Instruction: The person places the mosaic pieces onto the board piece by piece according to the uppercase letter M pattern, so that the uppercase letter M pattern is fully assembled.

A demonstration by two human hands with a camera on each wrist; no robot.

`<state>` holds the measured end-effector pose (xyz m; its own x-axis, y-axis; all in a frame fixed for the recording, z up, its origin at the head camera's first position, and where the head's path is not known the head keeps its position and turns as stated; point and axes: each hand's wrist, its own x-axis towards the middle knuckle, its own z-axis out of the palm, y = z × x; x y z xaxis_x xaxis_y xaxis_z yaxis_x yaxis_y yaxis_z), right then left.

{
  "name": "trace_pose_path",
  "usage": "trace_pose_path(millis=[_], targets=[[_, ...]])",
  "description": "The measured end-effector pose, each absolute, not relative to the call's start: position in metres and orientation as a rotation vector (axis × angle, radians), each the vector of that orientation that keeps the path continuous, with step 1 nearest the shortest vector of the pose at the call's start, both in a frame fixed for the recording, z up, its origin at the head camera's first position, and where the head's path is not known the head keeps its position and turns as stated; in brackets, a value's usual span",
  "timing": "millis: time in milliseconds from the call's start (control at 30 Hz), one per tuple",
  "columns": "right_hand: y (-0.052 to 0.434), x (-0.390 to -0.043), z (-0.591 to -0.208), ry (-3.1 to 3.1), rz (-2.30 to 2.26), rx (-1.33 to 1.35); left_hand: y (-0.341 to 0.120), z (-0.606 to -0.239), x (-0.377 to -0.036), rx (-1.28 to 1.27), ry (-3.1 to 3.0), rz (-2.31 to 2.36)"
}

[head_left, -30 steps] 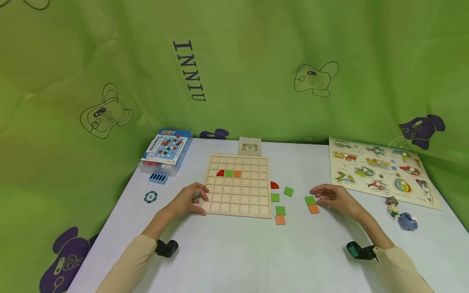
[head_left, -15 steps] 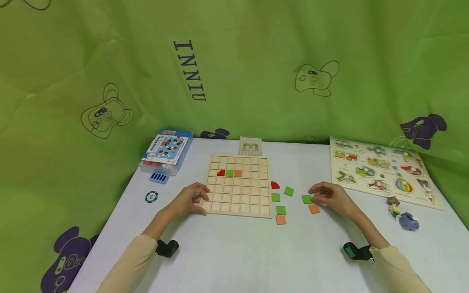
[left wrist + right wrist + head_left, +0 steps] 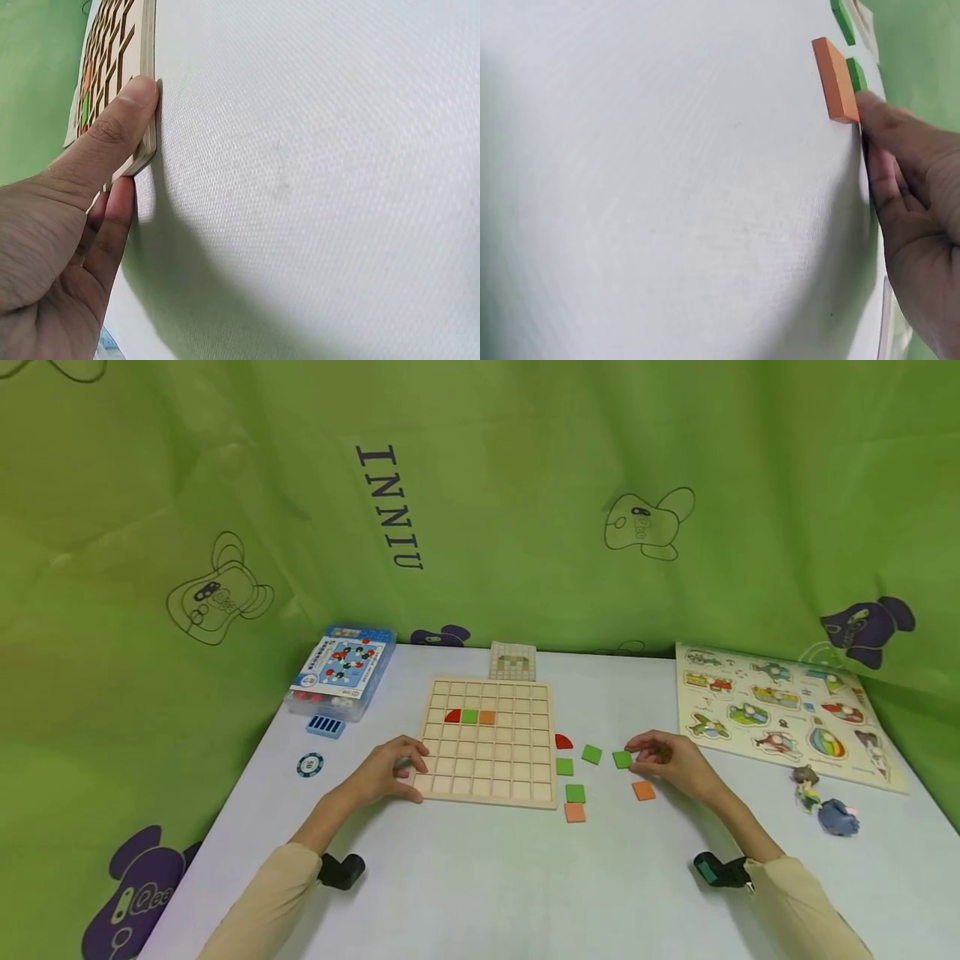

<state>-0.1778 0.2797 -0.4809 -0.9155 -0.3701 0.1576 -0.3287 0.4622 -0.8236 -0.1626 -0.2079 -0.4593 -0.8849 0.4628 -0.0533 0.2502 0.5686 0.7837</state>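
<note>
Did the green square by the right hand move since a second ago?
Yes. The green square held by the right hand moved up and left, away from the orange square, which stayed put, and toward the wooden grid board.

Blue box (image 3: pixel 341 670), poker chip (image 3: pixel 309 764) at table's left; animal peg puzzle (image 3: pixel 780 710), small figurines (image 3: pixel 825 802) at right.

A grid board (image 3: pixel 487 739) lies mid-table with three tiles (image 3: pixel 469 716) in its second row; loose tiles (image 3: pixel 574 792) lie just right of it, a picture puzzle (image 3: pixel 780 710) far right, a box (image 3: pixel 341 670) behind-left, a small card (image 3: pixel 513 661) behind
</note>
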Motion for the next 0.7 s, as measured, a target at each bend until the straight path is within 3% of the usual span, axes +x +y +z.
trace_pose_path(millis=[167, 467, 700], targets=[[0.277, -0.177, -0.478, 2.653, -1.543, -0.577, -0.209, -0.46, -0.162, 0.593, 2.554, 1.219], [0.253, -0.174, -0.46, 2.618, -1.732, -0.185, -0.21, -0.458, -0.161, 0.609, 2.569, 1.203], [0.23, -0.18, -0.459, 2.582, -1.762, -0.051, -0.208, -0.461, -0.162, 0.614, 2.57, 1.2]])
